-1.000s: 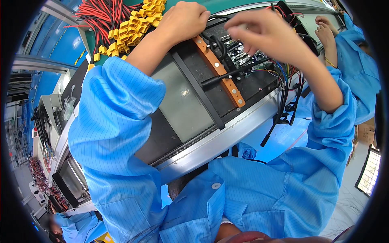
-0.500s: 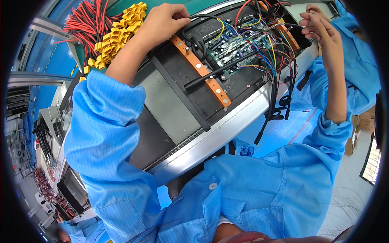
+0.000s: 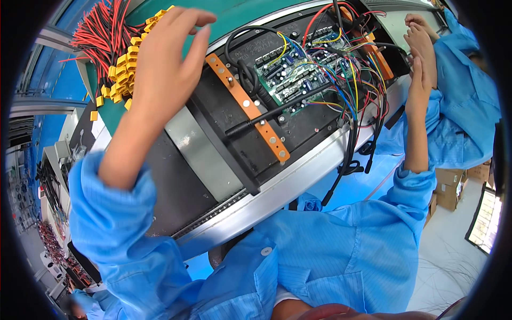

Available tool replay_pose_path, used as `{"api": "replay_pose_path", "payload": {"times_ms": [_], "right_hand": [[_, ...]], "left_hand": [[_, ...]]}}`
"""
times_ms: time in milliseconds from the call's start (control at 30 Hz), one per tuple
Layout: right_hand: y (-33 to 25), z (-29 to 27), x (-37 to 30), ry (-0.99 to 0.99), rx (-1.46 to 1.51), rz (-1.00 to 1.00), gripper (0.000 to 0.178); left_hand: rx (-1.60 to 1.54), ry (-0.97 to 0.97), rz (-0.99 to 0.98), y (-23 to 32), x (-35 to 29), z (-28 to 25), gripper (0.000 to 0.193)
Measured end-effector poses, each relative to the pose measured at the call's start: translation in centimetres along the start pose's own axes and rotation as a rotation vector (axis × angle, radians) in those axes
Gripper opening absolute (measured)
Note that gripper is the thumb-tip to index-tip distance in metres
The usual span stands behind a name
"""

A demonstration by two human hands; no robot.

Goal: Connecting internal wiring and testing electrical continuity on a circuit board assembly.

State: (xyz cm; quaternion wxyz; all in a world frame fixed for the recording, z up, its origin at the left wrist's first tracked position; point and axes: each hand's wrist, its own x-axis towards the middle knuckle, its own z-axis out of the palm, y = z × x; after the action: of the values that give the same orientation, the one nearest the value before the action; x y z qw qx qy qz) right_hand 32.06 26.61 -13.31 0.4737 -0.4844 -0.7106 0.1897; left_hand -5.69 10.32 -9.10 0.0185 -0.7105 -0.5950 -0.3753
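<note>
My left hand (image 3: 169, 66) is raised over the left end of the work line, thumb and fingers apart, with nothing in it. Beside it lies a pile of yellow connectors (image 3: 124, 69) on red and black wires (image 3: 98, 37). My right hand (image 3: 419, 85) is at the far right, fingers stretched upward and nothing visible in them, close to a co-worker's hand (image 3: 424, 50). Between my hands sits a green circuit board (image 3: 298, 72) with many coloured wires, in a black tray. An orange bar (image 3: 249, 106) crosses the tray left of the board; a second orange bar (image 3: 380, 57) is at its right.
A black rod-like cable (image 3: 266, 114) crosses the nearer orange bar. Black cables (image 3: 341, 173) hang over the silver rail (image 3: 277, 189) at the front edge. The co-worker in blue (image 3: 458, 101) stands at the right. Cardboard boxes (image 3: 450, 186) are on the floor behind.
My left hand has moved left and nearer, away from the tray's far edge, and its fingers have spread. My right hand has moved lower. The tray appears further left and lower in view.
</note>
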Motion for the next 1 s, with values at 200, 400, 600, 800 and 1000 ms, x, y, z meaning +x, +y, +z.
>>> {"api": "replay_pose_path", "payload": {"times_ms": [200, 400, 600, 800, 1000], "right_hand": [[1.0, -0.9, -0.9, 0.001, -0.059, 0.066, 0.048], [1.1, 0.3, -1.7, -0.024, -0.108, 0.078, 0.050], [2.4, 1.0, -2.0, 0.023, -0.146, 0.020, 0.050], [3.6, -0.4, -2.2, 0.036, -0.161, 0.259, 0.049], [3.0, -0.4, -2.4, -0.051, -0.215, 0.268, 0.048]], "left_hand": [[-0.152, -0.086, -0.534, 3.2, -7.9, -3.0, 0.051], [-0.794, -0.177, -0.944, 5.9, -11.7, -2.0, 0.064], [-0.529, -0.139, -0.656, 4.9, -11.2, -0.3, 0.070], [-1.045, -0.065, -0.988, 6.2, -10.6, 0.2, 0.065], [-0.958, -0.185, -1.010, 7.4, -9.9, 0.4, 0.056]]}}
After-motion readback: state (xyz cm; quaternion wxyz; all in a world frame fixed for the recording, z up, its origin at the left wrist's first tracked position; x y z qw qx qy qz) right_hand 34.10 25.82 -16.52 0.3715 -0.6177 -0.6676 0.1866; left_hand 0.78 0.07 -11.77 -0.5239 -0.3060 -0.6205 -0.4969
